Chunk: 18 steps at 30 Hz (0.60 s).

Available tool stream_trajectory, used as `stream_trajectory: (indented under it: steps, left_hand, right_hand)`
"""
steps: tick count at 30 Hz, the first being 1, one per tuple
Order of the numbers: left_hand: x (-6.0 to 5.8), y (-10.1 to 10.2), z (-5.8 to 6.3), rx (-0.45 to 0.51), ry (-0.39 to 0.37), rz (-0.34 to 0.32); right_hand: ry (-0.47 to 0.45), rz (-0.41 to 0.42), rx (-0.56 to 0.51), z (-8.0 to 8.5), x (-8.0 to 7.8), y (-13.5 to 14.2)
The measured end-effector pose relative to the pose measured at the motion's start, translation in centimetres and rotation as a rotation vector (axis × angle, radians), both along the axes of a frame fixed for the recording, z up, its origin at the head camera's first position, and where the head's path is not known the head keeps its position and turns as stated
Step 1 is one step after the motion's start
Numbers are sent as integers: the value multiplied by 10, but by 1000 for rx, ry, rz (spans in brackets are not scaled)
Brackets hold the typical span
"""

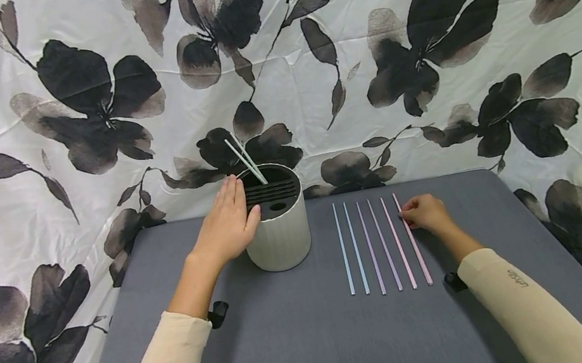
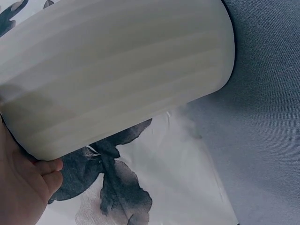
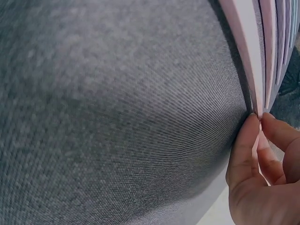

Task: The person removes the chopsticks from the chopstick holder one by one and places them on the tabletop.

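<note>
My left hand (image 1: 225, 221) lies with straight fingers against the left rim of a round, off-white ribbed utensil holder (image 1: 280, 244). The holder's dark top has slots and a round hole, and two pale green chopsticks (image 1: 249, 164) lean up out of it. In the left wrist view, the fingers (image 2: 49, 171) touch the holder's edge. With thumb and fingertips, my right hand (image 1: 424, 212) pinches the outermost pink chopstick (image 1: 417, 250) near its far, thinner end. That chopstick lies at the right end of a row, beside another pink one (image 1: 398, 240).
Left of the pink pair lie two purple chopsticks (image 1: 371, 248) and two blue ones (image 1: 343, 250), roughly parallel. All rest on a grey cloth-covered table (image 1: 307, 346). White fabric with dark flowers (image 1: 329, 130) hangs right behind the table's back edge.
</note>
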<state>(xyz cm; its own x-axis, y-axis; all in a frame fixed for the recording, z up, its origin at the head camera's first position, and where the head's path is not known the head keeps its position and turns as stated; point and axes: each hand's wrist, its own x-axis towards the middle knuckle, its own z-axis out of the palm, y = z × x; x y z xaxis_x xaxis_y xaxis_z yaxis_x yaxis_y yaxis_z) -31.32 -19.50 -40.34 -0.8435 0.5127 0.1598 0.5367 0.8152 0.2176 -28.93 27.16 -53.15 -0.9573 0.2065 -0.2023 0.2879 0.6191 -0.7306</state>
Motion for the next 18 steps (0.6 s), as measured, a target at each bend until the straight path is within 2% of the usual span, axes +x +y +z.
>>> stream_trajectory:
  steps: [11,18]
  left_hand:
    - [1,3,1,9,4,10]
    - [2,3,1,4,3,14]
  right_hand:
    - [31,35,66,2,-2,0]
    - [150,60,138,10,-2,1]
